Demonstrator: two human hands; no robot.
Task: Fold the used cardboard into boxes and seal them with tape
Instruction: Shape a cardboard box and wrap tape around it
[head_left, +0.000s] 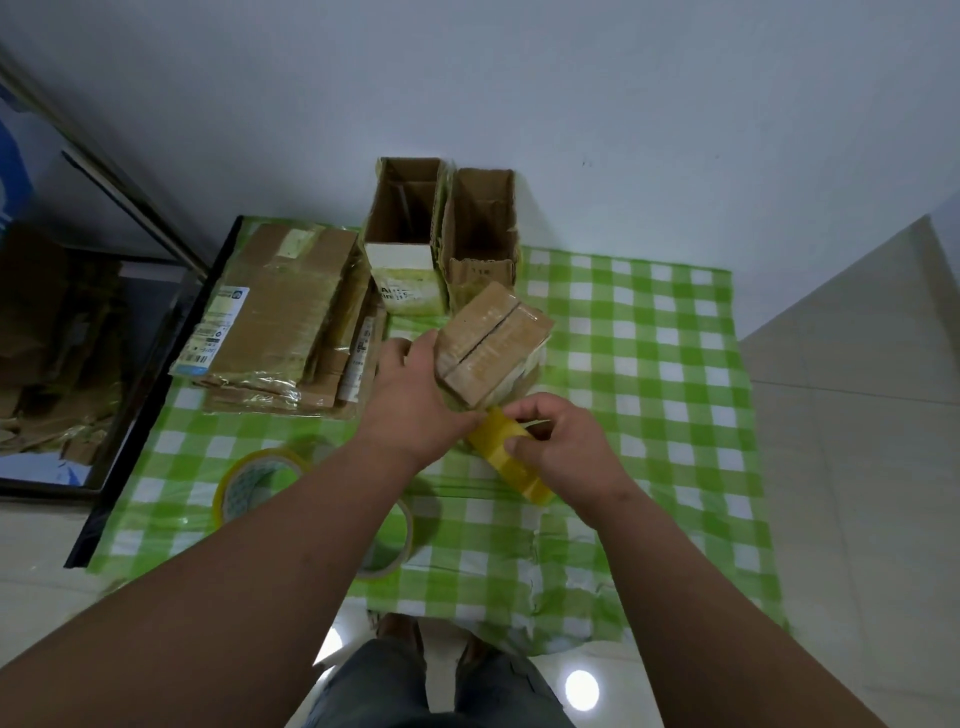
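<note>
Right hand (558, 447) gripping yellow tape roll (511, 457), left hand (415, 395) clasping small box (493, 343) at its 8 o'clock edge above the checked cloth (649, 364); best pulled taut along centre seam, box steadied.

box at the left fingers (491, 345): brown cardboard, matt, with glossy clear tape over its seam
tape roll in the right fingers (511, 457): yellowish clear plastic, shiny and smooth
open boxes beyond the fingers (441, 234): brown corrugated cardboard, matt inside, edges rough and torn; one has a white paper face
flat stack left of the left fingers (280, 317): matt cardboard, paper labels, patches of glossy tape
cloth under both hands (649, 364): green-and-white checked plastic sheet, slight sheen, creased
floor (857, 467): pale tile, glossy
</note>
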